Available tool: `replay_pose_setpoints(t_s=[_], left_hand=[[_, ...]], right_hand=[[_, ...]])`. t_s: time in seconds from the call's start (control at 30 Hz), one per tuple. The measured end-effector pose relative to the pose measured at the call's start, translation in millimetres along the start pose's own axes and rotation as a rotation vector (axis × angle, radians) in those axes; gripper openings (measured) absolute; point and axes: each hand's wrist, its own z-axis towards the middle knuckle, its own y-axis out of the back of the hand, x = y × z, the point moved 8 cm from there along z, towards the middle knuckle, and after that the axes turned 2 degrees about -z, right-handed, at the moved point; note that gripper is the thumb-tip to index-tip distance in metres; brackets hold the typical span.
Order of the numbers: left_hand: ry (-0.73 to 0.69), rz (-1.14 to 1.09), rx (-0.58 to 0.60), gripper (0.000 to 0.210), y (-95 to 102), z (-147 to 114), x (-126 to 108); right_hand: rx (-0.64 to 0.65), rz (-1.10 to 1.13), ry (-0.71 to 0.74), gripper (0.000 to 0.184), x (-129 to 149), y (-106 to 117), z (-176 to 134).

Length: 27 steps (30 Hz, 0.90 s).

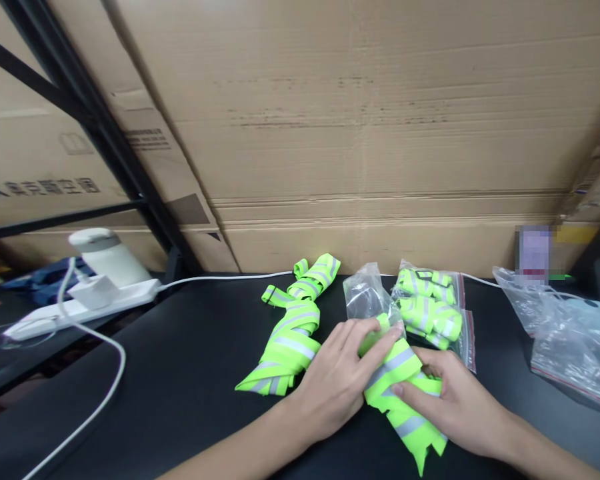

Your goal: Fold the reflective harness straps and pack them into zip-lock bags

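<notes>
A folded bundle of neon-yellow reflective strap lies between my two hands, its loose ends hanging down toward me. My left hand is closed over its upper end, where it meets a clear plastic bag; part of the strap's top sits within the bag. My right hand pinches the bundle from the right side, thumb on top. Just left of my left hand is a pile of the same reflective straps. Beyond my right hand, packed reflective straps rest in clear zip bags with red edges.
Clear plastic bags lie on the black table at right, near a blurred purple item. A white power strip, its cable and a white bottle are at left. Cardboard stands behind, beside a black metal frame.
</notes>
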Motion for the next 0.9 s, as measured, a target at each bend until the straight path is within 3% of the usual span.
replay_pose_setpoints(t_s=[0.3, 0.63, 0.9], left_hand=[[0.045, -0.058, 0.018, 0.081, -0.9, -1.2, 5.8], [0.063, -0.032, -0.151, 0.054, 9.9, -0.4, 4.2], [-0.083, 0.001, -0.019, 0.064, -3.7, 1.2, -13.9]], right_hand=[[-0.095, 0.034, -0.052, 0.024, -6.8, 10.0, 7.2], [-0.147, 0.16, -0.124, 0.033, -15.1, 16.4, 6.9], [-0.173, -0.145, -0.029, 0.024, 0.3, 18.3, 5.3]])
